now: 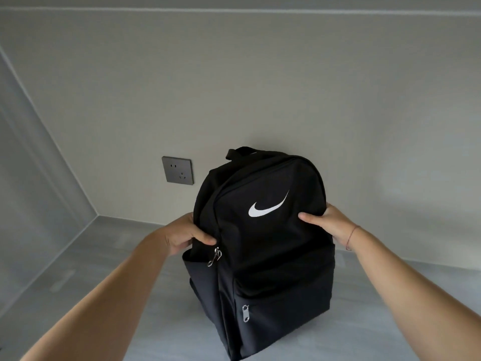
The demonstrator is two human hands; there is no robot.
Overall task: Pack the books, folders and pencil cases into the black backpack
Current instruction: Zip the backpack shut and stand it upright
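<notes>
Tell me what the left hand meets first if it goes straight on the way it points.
The black backpack: the left hand grips its side, above the zipper pulls, so it would likely just press into the fabric.

Black backpack [265, 251]: one. White swoosh logo [266, 208] on it: one. Top carry handle [235, 152]: one.
Metal zip pulls, two spots: main-zip pulls [215, 256] bunched, exact number unclear; front-pocket pull [245, 313], one.
Hands: two, left hand [182, 237] and right hand [329, 222].
Thin red cord [351, 237] on right wrist: one.
Wall socket [178, 170]: one.
Counter [91, 269]: one.
Walls: two, back wall [260, 74] and side wall [26, 191].
</notes>
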